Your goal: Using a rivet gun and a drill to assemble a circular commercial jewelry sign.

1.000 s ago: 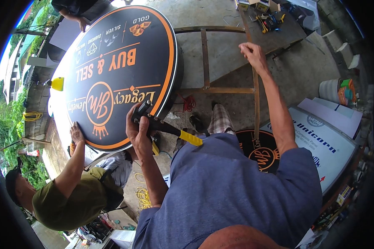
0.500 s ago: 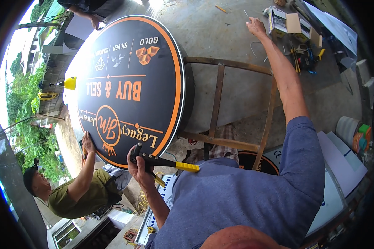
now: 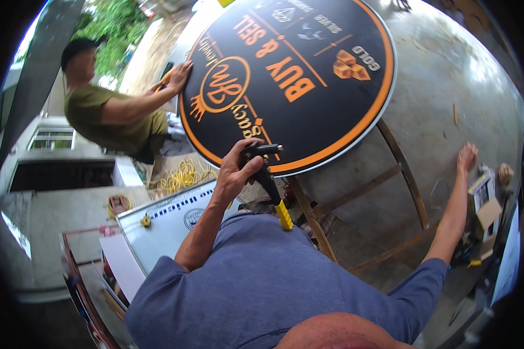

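My left hand (image 3: 240,168) is closed round the head of a black hand riveter (image 3: 263,174) with yellow grips. The riveter is in front of a large round sign (image 3: 337,125), black with an orange border, near its closest edge. A brown metal frame (image 3: 399,154) extends from the sign toward the right. My right hand (image 3: 467,156) is stretched far out to the right above the grey floor, near an opened cardboard box (image 3: 488,212). Its fingers are curled together; what they hold, if anything, is too small to make out.
A person (image 3: 119,107) in an olive shirt and black cap rests a hand on the sign's left edge. At left are a white panel (image 3: 169,224) and a coiled yellow cable (image 3: 183,177). A yellow pencil-like stick (image 3: 455,114) lies on the floor.
The view has turned, so the sign sits farther up and right. My left hand keeps the riveter; my right arm stays stretched out. The person at the far edge is out of view.
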